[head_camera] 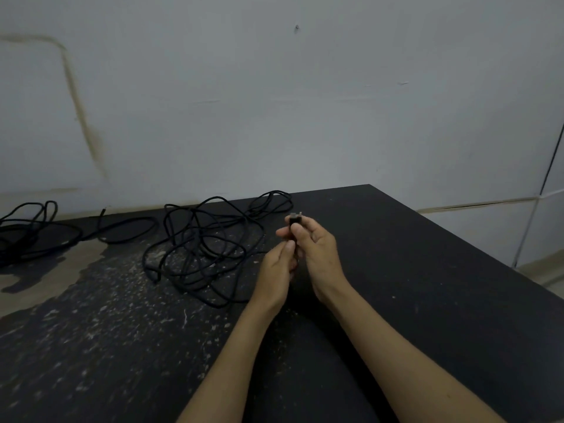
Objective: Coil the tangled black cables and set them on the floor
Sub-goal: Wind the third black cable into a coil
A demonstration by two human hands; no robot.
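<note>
A tangled black cable [207, 242] lies in loose loops on the dark speckled floor [106, 331], left of my hands. Its plug end [294, 219] with a metal tip sticks up between the thumb and fingers of my right hand [317, 251]. My left hand [279, 264] sits just below and left of it, pinching the cable a short way under the plug. A second black cable [33, 230] lies in a loose heap at the far left, near the wall.
A grey-white wall [274, 102] rises right behind the cables. The dark floor surface ends in an edge at the right [457, 239], with pale flooring beyond. Worn pale patches [45, 279] mark the floor at the left.
</note>
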